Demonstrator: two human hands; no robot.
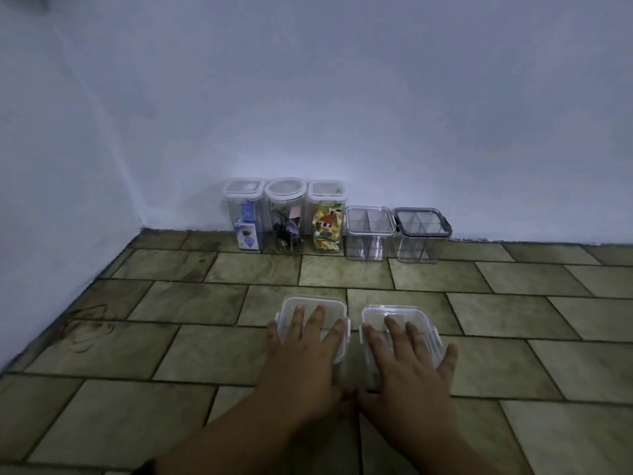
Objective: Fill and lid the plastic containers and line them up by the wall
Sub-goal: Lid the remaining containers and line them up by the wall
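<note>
left hand [305, 344] flat, fingers spread on left container [313, 308] lid | right hand [407, 354] flat on right container [399, 315] beneath | press evenly, snap side clips | wall row [325, 217] well ahead of hands

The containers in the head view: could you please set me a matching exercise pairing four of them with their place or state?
Things:
1. Blue-box jar
2. Dark-rimmed tub
3. Left near box
4. Yellow-filled jar

Places or states:
A. Under the left hand
B. Right end of the wall row
C. Left end of the wall row
D. Third from the left by the wall

Pairs: 1-C, 2-B, 3-A, 4-D
</note>
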